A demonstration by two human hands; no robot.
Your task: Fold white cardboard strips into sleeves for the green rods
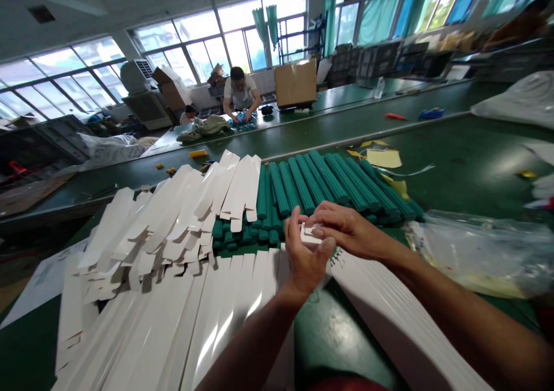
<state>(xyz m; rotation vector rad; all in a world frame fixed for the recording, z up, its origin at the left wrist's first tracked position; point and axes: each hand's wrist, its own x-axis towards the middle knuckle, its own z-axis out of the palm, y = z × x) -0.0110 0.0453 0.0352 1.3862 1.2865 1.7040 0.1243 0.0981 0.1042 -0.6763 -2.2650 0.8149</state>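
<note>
Both my hands meet at the end of a narrow white box (310, 236) in the middle of the view. My left hand (303, 261) is wrapped round the box near its end, thumb on the near side. Bent over the same end, my right hand (344, 225) has its fingertips on the white flaps. Most of this box is hidden by my hands and forearm. Just beyond lies a pile of ribbed green rods (320, 183). To the left are many flat white cartons (173, 212) with their end flaps sticking out.
Rows of long white boxes (234, 299) lie at the near left, and more white boxes (402, 304) at the right. A clear plastic bag (471, 252) and yellow paper (384, 158) lie on the green table. Across it, a person (241, 94) works beside a cardboard box (295, 84).
</note>
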